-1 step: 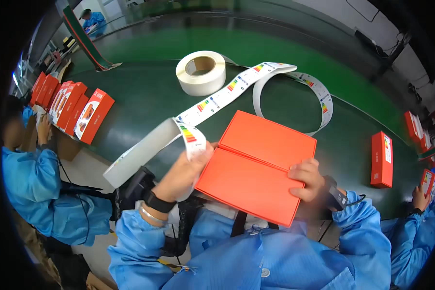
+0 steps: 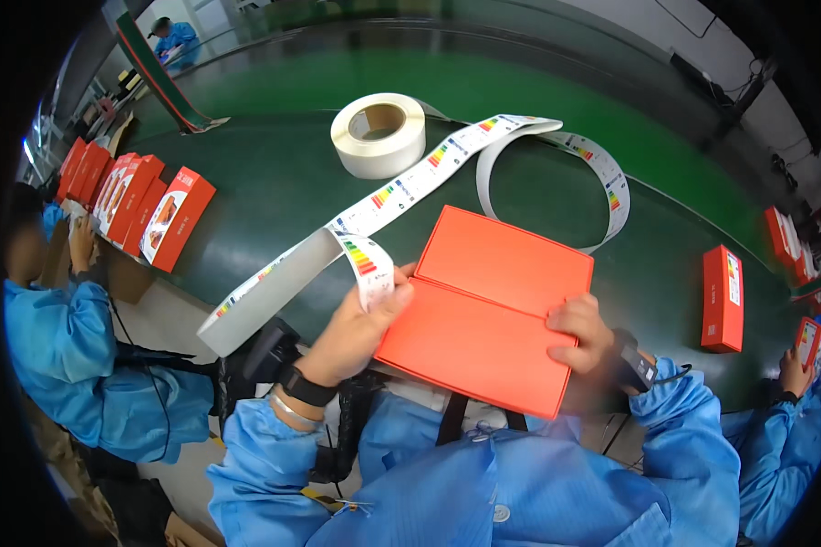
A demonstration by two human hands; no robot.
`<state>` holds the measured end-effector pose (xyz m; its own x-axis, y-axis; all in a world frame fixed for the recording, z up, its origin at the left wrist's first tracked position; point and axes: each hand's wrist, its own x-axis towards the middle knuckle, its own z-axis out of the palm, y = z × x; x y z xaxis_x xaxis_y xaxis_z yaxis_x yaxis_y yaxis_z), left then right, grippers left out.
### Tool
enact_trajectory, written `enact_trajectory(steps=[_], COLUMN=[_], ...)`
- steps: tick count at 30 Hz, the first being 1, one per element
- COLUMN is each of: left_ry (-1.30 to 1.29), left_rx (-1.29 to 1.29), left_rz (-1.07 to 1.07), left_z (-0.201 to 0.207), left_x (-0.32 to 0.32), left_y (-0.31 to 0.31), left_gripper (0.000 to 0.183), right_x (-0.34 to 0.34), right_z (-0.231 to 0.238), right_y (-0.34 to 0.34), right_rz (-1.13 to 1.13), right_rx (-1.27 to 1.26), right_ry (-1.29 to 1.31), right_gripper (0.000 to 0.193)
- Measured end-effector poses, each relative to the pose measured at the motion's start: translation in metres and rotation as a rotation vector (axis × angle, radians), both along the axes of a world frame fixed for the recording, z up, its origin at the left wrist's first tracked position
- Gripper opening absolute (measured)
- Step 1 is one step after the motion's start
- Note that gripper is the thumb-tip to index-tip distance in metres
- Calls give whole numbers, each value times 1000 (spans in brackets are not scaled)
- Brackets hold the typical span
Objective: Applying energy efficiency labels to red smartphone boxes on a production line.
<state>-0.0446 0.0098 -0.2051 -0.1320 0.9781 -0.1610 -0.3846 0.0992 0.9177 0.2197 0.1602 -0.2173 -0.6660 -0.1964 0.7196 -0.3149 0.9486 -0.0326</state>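
Note:
In front of my body is a plain red box [image 2: 483,342], its top divided by a seam from a second red panel [image 2: 504,260] on the far side. I cannot tell whether these are two boxes or one. My right hand [image 2: 582,335] is closed around the right edge, fingers bent over the red surface near the seam. At the left edge, my left hand [image 2: 365,330] pinches the loose end of a white label strip [image 2: 374,214] with coloured bars, its thumb close to the box. The strip loops back across the bench to a white label roll [image 2: 379,150].
A red box with a white label [image 2: 722,299] stands at the right on the green bench [image 2: 274,164]. Several red boxes [image 2: 178,219] line the left side, beside a co-worker in blue [image 2: 64,346]. Another co-worker's hand [image 2: 796,372] holds a small red box at the far right.
The red box has shifted slightly away from my body. My left hand has moved a little to the right, and the strip's end curls more openly beside it.

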Motion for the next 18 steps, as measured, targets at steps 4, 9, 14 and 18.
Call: enact_trajectory(steps=[4, 9, 14, 18], left_ry=[228, 261, 177, 327], left_rx=[137, 208, 155, 170], left_rz=[86, 128, 134, 111], left_z=[-17, -22, -18, -17], left_x=[25, 30, 39, 44], left_y=[1, 5, 4, 8], left_gripper=[28, 27, 27, 30], right_x=[18, 38, 27, 20], right_z=[-11, -6, -14, -16], right_y=[11, -2, -27, -41], right_rz=[-130, -468, -368, -574], right_rx=[-53, -321, -1385, -1256], right_ry=[-159, -296, -124, -138], right_gripper=[37, 57, 62, 63])
